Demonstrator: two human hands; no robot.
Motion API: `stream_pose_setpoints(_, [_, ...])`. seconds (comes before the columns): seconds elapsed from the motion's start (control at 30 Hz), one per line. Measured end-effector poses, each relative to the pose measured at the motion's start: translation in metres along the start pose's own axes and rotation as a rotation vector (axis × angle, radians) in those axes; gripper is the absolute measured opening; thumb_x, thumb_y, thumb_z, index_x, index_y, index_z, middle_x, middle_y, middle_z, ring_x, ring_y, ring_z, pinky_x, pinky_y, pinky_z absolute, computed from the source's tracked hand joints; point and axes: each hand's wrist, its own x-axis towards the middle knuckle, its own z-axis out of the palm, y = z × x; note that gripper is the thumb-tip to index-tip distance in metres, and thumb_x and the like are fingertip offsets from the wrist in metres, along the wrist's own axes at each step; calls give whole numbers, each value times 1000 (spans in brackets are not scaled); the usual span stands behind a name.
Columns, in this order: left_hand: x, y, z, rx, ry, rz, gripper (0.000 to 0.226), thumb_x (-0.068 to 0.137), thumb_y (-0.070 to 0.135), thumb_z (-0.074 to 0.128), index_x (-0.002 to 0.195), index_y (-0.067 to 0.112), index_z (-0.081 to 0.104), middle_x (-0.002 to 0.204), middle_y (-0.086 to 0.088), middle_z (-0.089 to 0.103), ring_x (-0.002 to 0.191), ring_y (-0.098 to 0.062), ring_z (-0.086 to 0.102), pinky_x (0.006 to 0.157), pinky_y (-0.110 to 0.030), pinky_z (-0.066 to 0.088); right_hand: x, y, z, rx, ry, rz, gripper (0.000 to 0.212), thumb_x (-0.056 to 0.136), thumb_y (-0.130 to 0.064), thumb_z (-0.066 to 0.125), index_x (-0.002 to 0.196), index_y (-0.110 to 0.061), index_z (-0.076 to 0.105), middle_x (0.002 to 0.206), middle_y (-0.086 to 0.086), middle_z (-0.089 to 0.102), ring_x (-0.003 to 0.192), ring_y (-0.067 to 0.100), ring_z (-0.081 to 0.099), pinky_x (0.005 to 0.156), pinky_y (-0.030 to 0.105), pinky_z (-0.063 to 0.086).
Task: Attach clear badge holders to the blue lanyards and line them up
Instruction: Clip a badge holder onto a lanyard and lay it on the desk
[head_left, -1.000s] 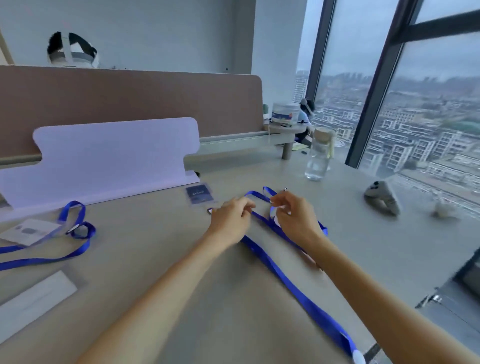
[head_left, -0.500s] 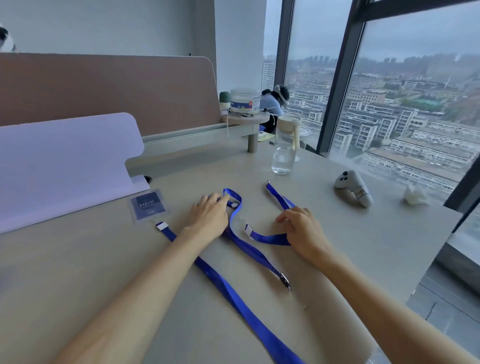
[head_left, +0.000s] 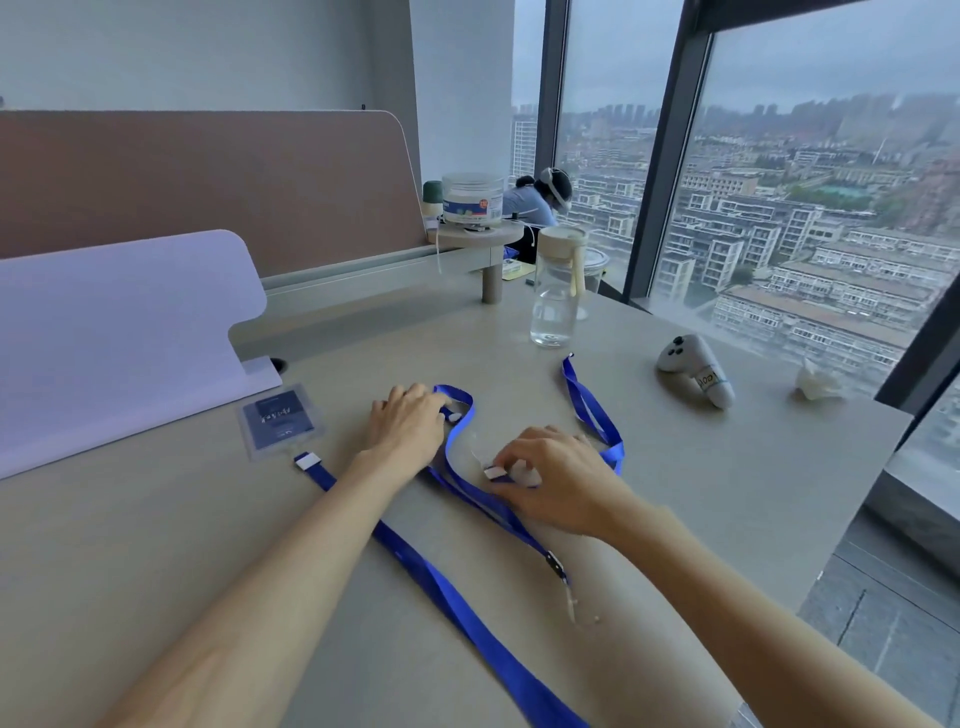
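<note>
Shifted over onto the white-tabbed strap end, which lay free half a second before: right hand, thumb and fingertips pinched on that end of the blue lanyard. Kept in place on the strap's far loop: left hand, palm down, fingers laid flat and close together.

Looked out through a floor-to-ceiling window along the right, city blocks beyond. Backed at the far left by a brown partition, with a white board leaning in front of it. Spread beige and matte between them: tabletop, its right edge running just beside the window, open surface wide to the right of the hands and bare in the near left.

Stood upright near the far edge: clear water bottle. Lay to its right, close to the window edge: white controller, then a crumpled tissue. Perched on a small round shelf behind: plastic jar.

Ran diagonally from the near edge up under the left forearm to a white tab beside the badge holder, flat on the tabletop with a dark card inside, just by the board's foot. Trailed right of the right hand toward the bottle: another stretch of strap. Rested below the right wrist: metal clip.
</note>
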Motion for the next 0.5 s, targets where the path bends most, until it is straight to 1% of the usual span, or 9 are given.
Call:
stream_pose_setpoints(0.07, [-5, 0, 0, -59, 35, 17, 37, 97, 21, 41, 129, 33, 55, 135, 1, 51, 121, -24, 44, 97, -37, 34, 2, 3, 1, 33, 50, 29, 17, 89, -27, 61, 103, -24, 69, 102, -5, 68, 97, 18, 60, 81, 34, 49])
stream_pose_setpoints(0.13, [-14, 3, -5, -184, 72, 43, 40, 94, 16, 42, 129, 29, 57, 139, 2, 47, 125, -23, 42, 101, -36, 35, 4, 3, -2, 132, 138, 77, 15, 88, -16, 62, 100, -20, 69, 98, -5, 73, 91, 16, 64, 76, 31, 51])
stream_pose_setpoints(0.17, [-18, 7, -11, -285, 78, 53, 41, 92, 13, 43, 127, 28, 59, 139, 2, 47, 125, -22, 42, 103, -34, 35, 4, 1, -5, 190, 186, 90, 12, 87, -15, 65, 97, -19, 69, 95, -5, 74, 88, 15, 64, 74, 29, 52])
stream_pose_setpoints(0.23, [-30, 15, -28, -585, 20, 46, 38, 92, 10, 42, 119, 24, 64, 128, 2, 57, 116, -18, 51, 100, -28, 39, 4, -6, -13, 289, 268, 102, 6, 86, -16, 69, 91, -20, 69, 88, -6, 73, 81, 12, 64, 72, 26, 52])
stream_pose_setpoints(0.3, [-45, 25, -51, -883, -91, -5, 33, 96, 16, 39, 111, 20, 68, 109, 2, 67, 100, -15, 58, 88, -19, 44, 3, -15, -21, 358, 326, 107, 9, 85, -15, 70, 83, -24, 67, 80, -6, 72, 75, 14, 65, 68, 27, 53])
stream_pose_setpoints(0.33, [-52, 28, -63, -953, -115, -23, 33, 99, 24, 39, 108, 19, 69, 103, 1, 70, 93, -15, 60, 79, -15, 45, 3, -19, -25, 388, 346, 120, 11, 84, -15, 70, 81, -25, 66, 77, -5, 72, 74, 15, 65, 68, 30, 53])
stream_pose_setpoints(0.4, [-68, 33, -86, -955, -136, -11, 39, 99, 39, 41, 104, 14, 70, 97, 0, 70, 78, -8, 62, 63, -13, 43, 1, -29, -34, 430, 365, 142, 12, 83, -12, 67, 80, -23, 66, 72, -4, 69, 72, 16, 66, 69, 35, 55])
stream_pose_setpoints(0.43, [-77, 35, -95, -958, -153, 16, 39, 98, 40, 44, 103, 10, 70, 93, 1, 70, 70, -1, 62, 56, -12, 41, 0, -34, -38, 442, 371, 142, 14, 83, -9, 64, 80, -23, 65, 71, -4, 69, 71, 17, 66, 69, 37, 57])
stream_pose_setpoints(0.5, [-92, 38, -107, -991, -185, 57, 32, 98, 27, 51, 104, 1, 68, 86, -2, 67, 58, 4, 59, 47, -6, 38, -2, -47, -45, 467, 376, 135, 17, 83, -6, 62, 83, -24, 63, 75, -3, 70, 70, 16, 68, 68, 34, 57])
